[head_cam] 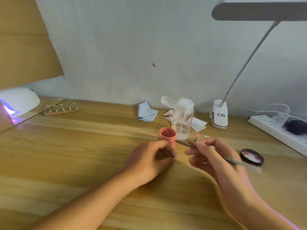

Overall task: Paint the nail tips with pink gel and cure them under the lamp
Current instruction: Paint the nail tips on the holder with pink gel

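Nail tips (62, 107) on stands wait at the far left, just right of the glowing curing lamp (20, 100). Mid-table, the left hand (149, 158) curls beside the open pink gel jar (167, 136); I cannot tell whether it grasps anything. The right hand (214, 155) pinches a brush (184, 144), its bristle end towards the jar, and one pink tip (197, 135) stands just beyond. This looks like loading gel. The next move calls for a thin, steady stroke.

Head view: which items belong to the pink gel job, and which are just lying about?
Job: gel jar, brush in right hand, nail tip on stand, tip rack, curing lamp, jar lid.
Idle: pump bottle, blue cloth, desk lamp, power strip.
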